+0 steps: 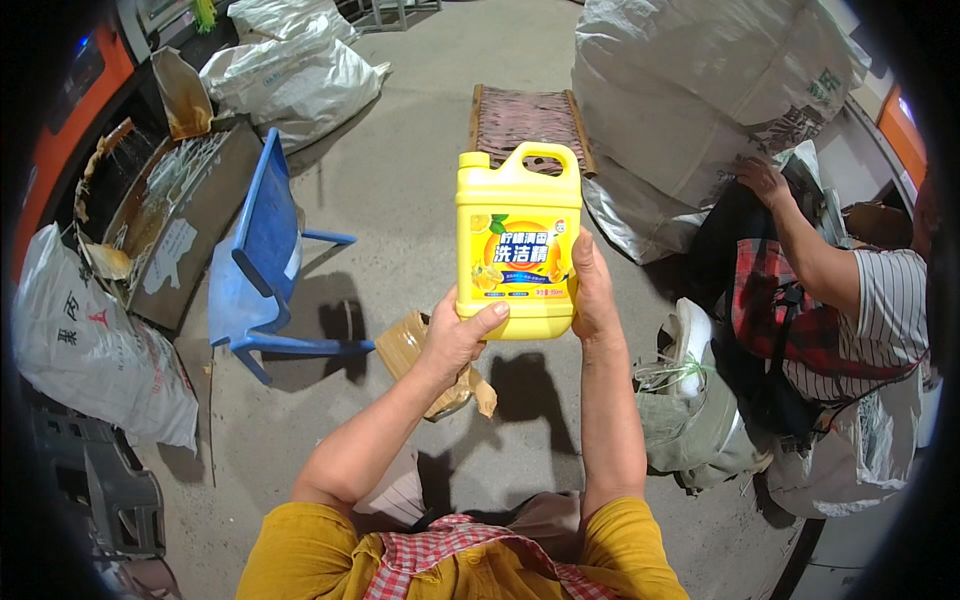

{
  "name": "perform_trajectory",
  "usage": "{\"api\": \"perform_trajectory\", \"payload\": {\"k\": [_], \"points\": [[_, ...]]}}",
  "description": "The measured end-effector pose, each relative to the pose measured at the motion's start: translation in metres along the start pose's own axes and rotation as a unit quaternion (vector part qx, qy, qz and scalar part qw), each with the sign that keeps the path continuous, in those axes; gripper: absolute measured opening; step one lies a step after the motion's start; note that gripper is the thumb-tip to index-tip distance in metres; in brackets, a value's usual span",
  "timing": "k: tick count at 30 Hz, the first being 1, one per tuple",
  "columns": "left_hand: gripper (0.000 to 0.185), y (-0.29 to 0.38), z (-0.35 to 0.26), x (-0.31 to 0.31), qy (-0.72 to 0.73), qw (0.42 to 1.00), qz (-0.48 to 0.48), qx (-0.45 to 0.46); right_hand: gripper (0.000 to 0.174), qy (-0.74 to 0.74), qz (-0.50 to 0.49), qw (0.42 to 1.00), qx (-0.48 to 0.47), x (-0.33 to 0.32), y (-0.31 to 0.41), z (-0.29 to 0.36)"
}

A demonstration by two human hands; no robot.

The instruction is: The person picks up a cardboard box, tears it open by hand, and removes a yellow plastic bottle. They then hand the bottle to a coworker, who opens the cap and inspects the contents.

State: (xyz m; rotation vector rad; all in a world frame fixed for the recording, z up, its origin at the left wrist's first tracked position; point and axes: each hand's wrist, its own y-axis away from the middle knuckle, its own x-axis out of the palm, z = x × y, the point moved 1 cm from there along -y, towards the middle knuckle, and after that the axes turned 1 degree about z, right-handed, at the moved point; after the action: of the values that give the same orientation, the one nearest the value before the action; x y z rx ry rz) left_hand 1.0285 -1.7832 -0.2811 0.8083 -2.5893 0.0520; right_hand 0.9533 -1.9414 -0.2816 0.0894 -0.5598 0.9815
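Upright in front of me is a yellow plastic jug of dish detergent (pixel 517 322), with a moulded handle at its top right and a cap at its top left. Lemons and writing decorate its front label. My left hand (pixel 459 334) grips the lower left corner, thumb across the front. Against the lower right side presses my right hand (pixel 594 292), its fingers partly hidden behind the jug. Below the jug, partly covered by my left forearm, a torn cardboard piece with brown tape (pixel 401 345) lies on the concrete floor (pixel 405 165).
A blue plastic chair (pixel 262 225) stands left, near a metal trough (pixel 187 217) and white woven sacks (pixel 300 82). Ahead lies a slatted, woven-topped bench (pixel 525 112). At right, a person in a checked apron (pixel 772 300) sits beside a huge white sack (pixel 675 97).
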Motion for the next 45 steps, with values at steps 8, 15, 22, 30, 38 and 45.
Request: {"api": "perform_trajectory", "payload": {"k": [8,15,22,30,38,45], "points": [[0.053,0.000,0.001,-0.005,-0.019,1.000,-0.004,-0.025,0.067,-0.003,0.006,1.000,-0.002,0.000,0.000,-0.001],[0.051,-0.002,0.007,-0.007,-0.010,1.000,-0.019,-0.014,0.069,-0.004,0.010,1.000,0.007,-0.005,-0.002,-0.005],[0.048,-0.006,0.011,-0.003,-0.016,0.998,-0.056,0.009,0.085,-0.011,0.053,0.998,-0.003,-0.007,-0.003,-0.003],[0.045,-0.009,0.007,0.001,0.021,0.995,-0.064,0.070,0.083,-0.031,0.060,0.998,-0.004,-0.011,-0.002,-0.005],[0.044,-0.017,0.007,-0.008,0.024,0.989,-0.104,0.102,0.080,0.134,-0.084,0.976,-0.149,-0.015,-0.003,-0.026],[0.042,-0.015,0.003,-0.010,0.029,0.986,-0.117,0.116,0.076,0.174,-0.077,0.974,-0.121,0.004,0.002,-0.022]]}}
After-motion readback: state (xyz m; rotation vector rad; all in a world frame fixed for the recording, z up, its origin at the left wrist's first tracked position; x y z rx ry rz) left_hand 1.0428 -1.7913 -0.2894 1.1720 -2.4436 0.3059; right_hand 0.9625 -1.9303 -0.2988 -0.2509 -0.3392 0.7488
